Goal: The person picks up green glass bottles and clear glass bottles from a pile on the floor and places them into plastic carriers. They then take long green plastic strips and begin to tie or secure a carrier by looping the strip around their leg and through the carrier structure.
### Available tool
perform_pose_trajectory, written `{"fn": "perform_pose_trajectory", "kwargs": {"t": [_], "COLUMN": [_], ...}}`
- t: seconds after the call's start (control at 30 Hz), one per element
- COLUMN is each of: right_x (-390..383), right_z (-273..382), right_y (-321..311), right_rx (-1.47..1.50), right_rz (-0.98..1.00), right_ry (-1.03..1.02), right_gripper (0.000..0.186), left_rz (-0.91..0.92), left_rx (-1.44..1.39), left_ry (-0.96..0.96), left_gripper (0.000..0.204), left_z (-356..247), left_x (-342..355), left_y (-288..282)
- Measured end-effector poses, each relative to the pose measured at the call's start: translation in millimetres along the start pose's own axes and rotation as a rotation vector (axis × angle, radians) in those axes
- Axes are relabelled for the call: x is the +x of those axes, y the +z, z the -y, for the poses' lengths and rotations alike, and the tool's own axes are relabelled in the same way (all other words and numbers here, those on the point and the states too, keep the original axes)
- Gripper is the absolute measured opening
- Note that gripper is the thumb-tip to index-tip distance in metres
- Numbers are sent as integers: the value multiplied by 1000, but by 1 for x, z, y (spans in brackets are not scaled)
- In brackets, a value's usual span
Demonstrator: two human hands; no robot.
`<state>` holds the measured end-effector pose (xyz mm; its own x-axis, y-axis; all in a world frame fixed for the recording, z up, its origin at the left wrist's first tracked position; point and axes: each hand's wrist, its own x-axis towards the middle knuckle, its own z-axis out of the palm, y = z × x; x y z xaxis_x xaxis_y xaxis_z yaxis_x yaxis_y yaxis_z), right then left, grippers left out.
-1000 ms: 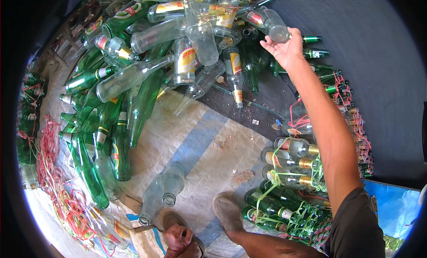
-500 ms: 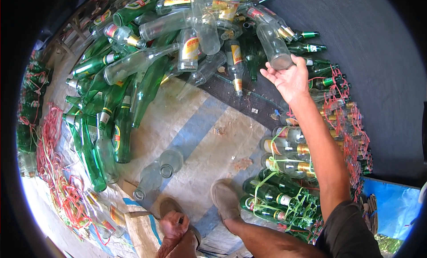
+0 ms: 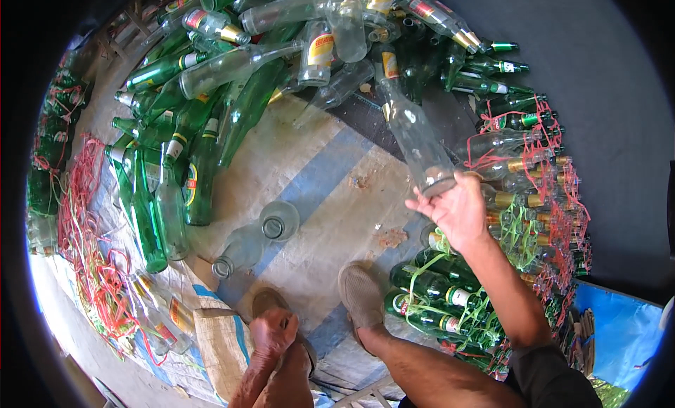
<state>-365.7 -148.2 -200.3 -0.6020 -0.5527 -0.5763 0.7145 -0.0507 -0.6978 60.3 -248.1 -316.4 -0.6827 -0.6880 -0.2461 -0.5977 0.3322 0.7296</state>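
Note:
My right hand [image 3: 457, 210] grips a clear glass bottle [image 3: 416, 137] by its base, with the neck pointing away toward the far pile. The bottle hangs above the woven mat [image 3: 330, 176], beside the tied bundles on the right. My left hand [image 3: 273, 334] rests low by my left knee with its fingers curled in and nothing visible in it. Two clear bottles [image 3: 280, 220] stand on the mat in front of my feet, between the two hands.
A big heap of green and clear bottles [image 3: 211, 92] covers the far and left side. Bundles of green bottles tied with red and green string [image 3: 520, 218] line the right. Loose red and yellow strings [image 3: 88, 260] lie at left. My grey shoes [image 3: 361, 295] rest on the mat.
My right hand has pulled a clear bottle from the far pile back toward me and lower. My left hand stays by the knee.

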Motion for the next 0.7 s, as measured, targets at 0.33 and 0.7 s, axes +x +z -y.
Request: {"fn": "perform_pose_trajectory", "kwargs": {"t": [0.33, 0.7], "right_x": [-68, -111], "right_z": [-40, -39], "right_y": [0, 17], "right_rx": [-61, -850], "right_rz": [200, 543], "right_ry": [185, 268], "right_gripper": [50, 51], "left_rz": [506, 547], "left_rx": [-1088, -1090], "left_ry": [-275, -329], "left_gripper": [74, 58], "left_z": [-144, -173], "left_x": [116, 115], "left_y": [-19, -14]}}
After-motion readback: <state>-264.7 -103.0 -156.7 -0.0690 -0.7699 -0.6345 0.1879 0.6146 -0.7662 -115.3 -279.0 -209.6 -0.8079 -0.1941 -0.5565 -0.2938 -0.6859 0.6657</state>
